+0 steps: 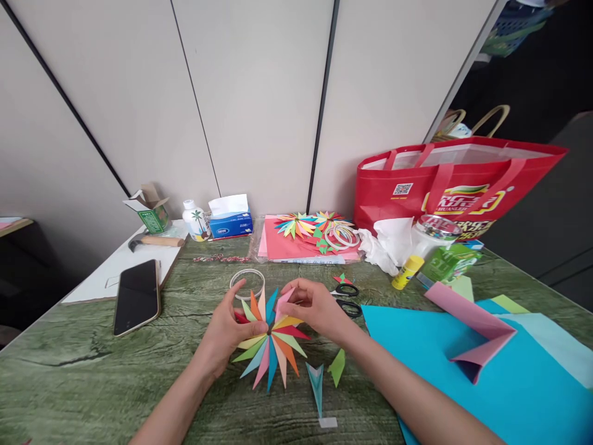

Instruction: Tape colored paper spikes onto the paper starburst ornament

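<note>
A many-pointed paper star in several colours is held just above the green wood-grain table. My left hand pinches it, thumb on the front near the centre and fingers behind its left side. At the star's upper right, my right hand closes on a pink folded paper piece, its fingertips partly hiding the piece. Below and to the right lie a light blue folded piece, a green folded piece and a small white scrap. Black-handled scissors rest beside my right wrist.
Blue paper sheets with a pink folded strip cover the right. Behind are a tape roll, glue stick, clear jar, red bag, finished paper stars and tissue pack. Left: phone, hammer.
</note>
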Available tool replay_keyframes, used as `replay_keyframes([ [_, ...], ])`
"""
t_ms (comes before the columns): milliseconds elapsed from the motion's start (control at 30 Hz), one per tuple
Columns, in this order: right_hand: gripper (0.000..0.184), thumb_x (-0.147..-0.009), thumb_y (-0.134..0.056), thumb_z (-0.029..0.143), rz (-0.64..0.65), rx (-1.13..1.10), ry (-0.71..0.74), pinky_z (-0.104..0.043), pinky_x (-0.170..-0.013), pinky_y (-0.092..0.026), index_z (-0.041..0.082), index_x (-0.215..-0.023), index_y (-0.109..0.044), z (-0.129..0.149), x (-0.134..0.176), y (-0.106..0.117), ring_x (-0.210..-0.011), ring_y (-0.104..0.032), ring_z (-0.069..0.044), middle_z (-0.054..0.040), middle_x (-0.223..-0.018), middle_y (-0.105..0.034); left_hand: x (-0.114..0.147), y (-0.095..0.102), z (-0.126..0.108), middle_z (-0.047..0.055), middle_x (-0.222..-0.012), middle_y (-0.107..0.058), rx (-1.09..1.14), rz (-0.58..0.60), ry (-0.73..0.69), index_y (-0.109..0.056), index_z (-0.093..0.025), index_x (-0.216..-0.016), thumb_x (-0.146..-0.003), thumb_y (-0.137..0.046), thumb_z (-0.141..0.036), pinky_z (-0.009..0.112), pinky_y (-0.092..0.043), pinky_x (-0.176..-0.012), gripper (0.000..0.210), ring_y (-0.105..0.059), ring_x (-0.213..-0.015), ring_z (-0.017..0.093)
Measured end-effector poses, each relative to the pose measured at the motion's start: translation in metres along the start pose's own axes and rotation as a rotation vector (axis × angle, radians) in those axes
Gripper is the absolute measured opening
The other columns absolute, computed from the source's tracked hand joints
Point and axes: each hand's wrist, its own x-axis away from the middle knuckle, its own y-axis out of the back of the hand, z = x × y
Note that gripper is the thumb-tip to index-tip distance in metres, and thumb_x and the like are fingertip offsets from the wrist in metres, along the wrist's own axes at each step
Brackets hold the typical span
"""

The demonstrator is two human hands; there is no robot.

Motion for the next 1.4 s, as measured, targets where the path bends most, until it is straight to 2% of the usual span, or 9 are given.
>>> replay_keyframes([
  [367, 0.021, -0.072, -0.059, 0.03, -0.014, 0.02, -0.003, -0.029, -0.065, -0.046, 0.018, -0.088, -0.053, 0.004, -0.001, 0.006, -0.069, -0.062, -0.017, -0.0023, -0.071, -0.065, 0.003, -0.002, -0.006, -0.011, -0.046, -0.047, -0.003, 0.016, 0.016, -0.027, -0.018, -0.135, -0.043, -0.082, -0.021, 0.019, -0.033, -0.044, 0.108, -0.047, -0.042, 0.01],
  [533, 0.022, -0.077, -0.052, 0.029, -0.09, 0.248, -0.035, -0.028, -0.065, -0.044, 0.017, -0.095, -0.048, -0.006, -0.008, 0.026, -0.07, -0.061, -0.016, -0.002, -0.073, -0.064, 0.003, -0.001, -0.006, -0.013, -0.044, -0.041, -0.03, 0.042, 0.028, -0.031, -0.021, -0.134, -0.044, -0.082, -0.021, 0.017, -0.027, -0.042, 0.103, -0.04, -0.041, 0.007],
  [667, 0.025, -0.075, -0.053, 0.023, 0.011, 0.331, -0.129, -0.024, -0.058, -0.043, 0.016, -0.097, -0.046, -0.021, -0.01, 0.039, -0.066, -0.062, -0.016, -0.0024, -0.071, -0.066, 0.005, 0.001, -0.006, -0.014, -0.042, -0.039, -0.003, 0.168, 0.034, -0.033, -0.023, -0.133, -0.047, -0.082, -0.019, 0.015, -0.024, -0.042, 0.099, -0.034, -0.04, 0.005],
  [833, 0.022, -0.068, -0.059, 0.015, 0.064, 0.476, -0.17, -0.026, -0.059, -0.043, 0.015, -0.089, -0.056, -0.026, -0.007, 0.04, -0.064, -0.062, -0.018, -0.0029, -0.066, -0.067, 0.01, 0.002, -0.007, -0.005, -0.056, -0.059, 0.151, 0.431, 0.094, -0.032, -0.024, -0.134, -0.047, -0.082, -0.015, 0.018, -0.036, -0.048, 0.101, -0.049, -0.048, 0.009],
  [967, 0.028, -0.072, -0.055, 0.014, -0.099, 0.573, -0.074, -0.036, -0.083, -0.039, 0.018, -0.1, -0.059, -0.008, -0.004, 0.032, -0.1, -0.055, -0.024, -0.0111, -0.106, -0.061, 0.012, 0.001, -0.006, 0.001, -0.065, -0.065, 0.225, 0.553, 0.141, -0.032, -0.022, -0.134, -0.043, -0.084, -0.016, 0.019, -0.04, -0.049, 0.105, -0.056, -0.053, 0.012],
  [1033, 0.022, -0.074, -0.055, 0.017, -0.101, 0.49, 0.043, -0.035, -0.086, -0.039, 0.019, -0.095, -0.062, 0.0, -0.003, 0.025, -0.103, -0.054, -0.022, -0.0088, -0.108, -0.061, 0.012, 0.002, -0.006, 0.002, -0.07, -0.067, 0.261, 0.575, 0.151, -0.032, -0.023, -0.133, -0.042, -0.085, -0.018, 0.018, -0.04, -0.049, 0.106, -0.058, -0.056, 0.013],
  [1100, 0.02, -0.074, -0.056, 0.022, -0.019, 0.282, 0.076, -0.032, -0.077, -0.045, 0.018, -0.093, -0.063, 0.005, -0.003, 0.017, -0.092, -0.059, -0.02, -0.007, -0.099, -0.065, 0.011, 0.002, -0.006, 0.004, -0.078, -0.068, 0.304, 0.586, 0.154, -0.034, -0.023, -0.132, -0.038, -0.086, -0.019, 0.019, -0.043, -0.053, 0.107, -0.06, -0.063, 0.014],
  [1233, 0.03, -0.068, -0.064, 0.032, 0.063, -0.061, -0.102, -0.025, -0.057, -0.045, 0.015, -0.093, -0.06, 0.003, -0.002, 0.008, -0.076, -0.063, -0.017, -0.007, -0.09, -0.067, 0.012, 0.001, -0.007, 0.005, -0.084, -0.069, 0.362, 0.59, 0.176, -0.037, -0.024, -0.13, -0.035, -0.087, -0.018, 0.019, -0.045, -0.056, 0.108, -0.061, -0.066, 0.014],
  [1400, 0.031, -0.059, -0.071, 0.039, 0.002, -0.211, -0.217, -0.02, -0.047, -0.038, 0.014, -0.072, -0.06, -0.002, -0.002, 0.004, -0.054, -0.055, -0.01, 0.0001, -0.062, -0.062, 0.013, 0.001, -0.006, 0.004, -0.078, -0.069, 0.382, 0.569, 0.182, -0.033, -0.024, -0.133, -0.036, -0.086, -0.015, 0.02, -0.047, -0.054, 0.111, -0.061, -0.06, 0.013],
])
